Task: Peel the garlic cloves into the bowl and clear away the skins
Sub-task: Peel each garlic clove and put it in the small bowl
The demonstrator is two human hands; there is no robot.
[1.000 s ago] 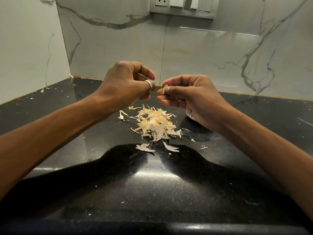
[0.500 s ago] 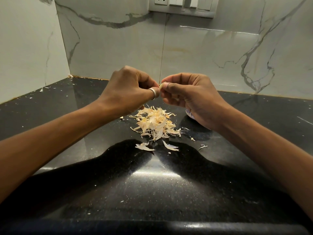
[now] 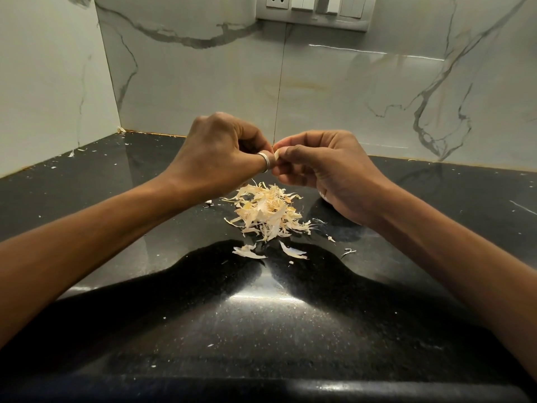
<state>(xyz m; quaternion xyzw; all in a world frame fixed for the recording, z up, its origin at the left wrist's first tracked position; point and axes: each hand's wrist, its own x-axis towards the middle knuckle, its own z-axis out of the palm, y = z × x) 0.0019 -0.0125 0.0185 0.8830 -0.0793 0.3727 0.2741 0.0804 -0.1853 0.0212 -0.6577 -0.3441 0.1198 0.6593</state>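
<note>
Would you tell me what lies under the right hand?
Only a white curved edge, perhaps the bowl, shows beneath the right hand pinching a garlic clove; the hand covers the rest.

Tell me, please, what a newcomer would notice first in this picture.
The left hand, wearing a ring, and the right hand are raised together in the middle, both pinching a small pale garlic clove. Right below them, a loose pile of dry skins lies on the shiny black counter.
</note>
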